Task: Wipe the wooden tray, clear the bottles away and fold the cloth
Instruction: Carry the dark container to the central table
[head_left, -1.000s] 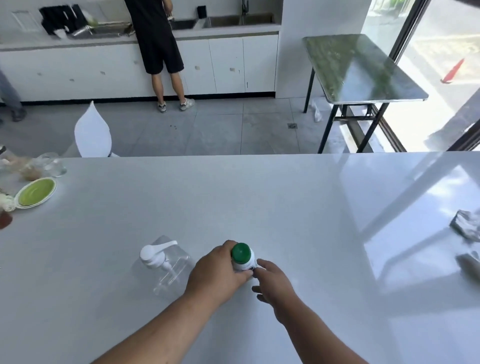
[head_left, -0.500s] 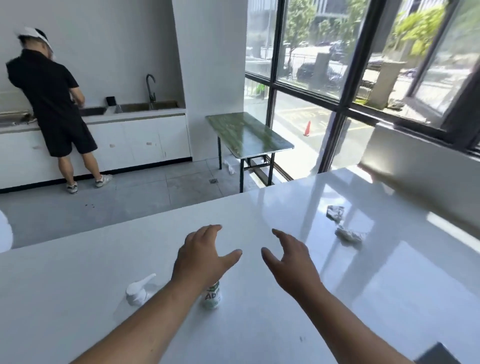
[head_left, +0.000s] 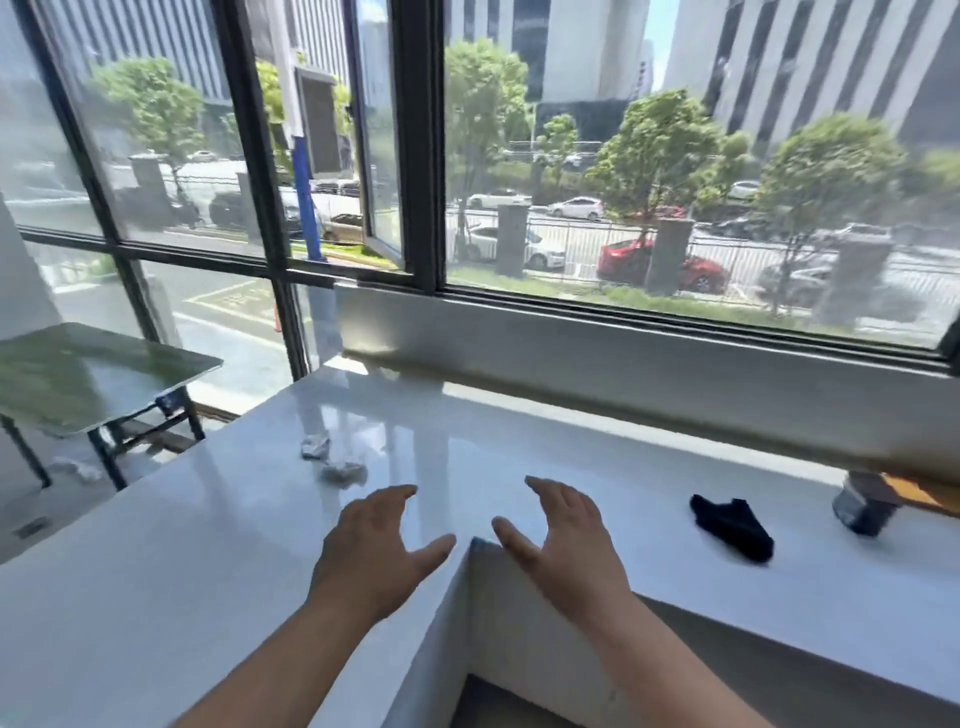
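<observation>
Your left hand (head_left: 371, 553) and right hand (head_left: 569, 545) both spread wide, palms down, holding nothing, raised over inner corner of white L-shaped counter (head_left: 208, 545). One dark cloth (head_left: 732, 527) lies crumpled on counter's window-side run, right of your right hand, well apart; long axis runs from far-left to near-right. Two crumpled pale wads (head_left: 335, 462) near counter's far edge, just beside each other. One dark, blurred object (head_left: 865, 506) at right end. Wooden piece (head_left: 919, 493) partly visible at right edge; cannot tell whether it is tray.
</observation>
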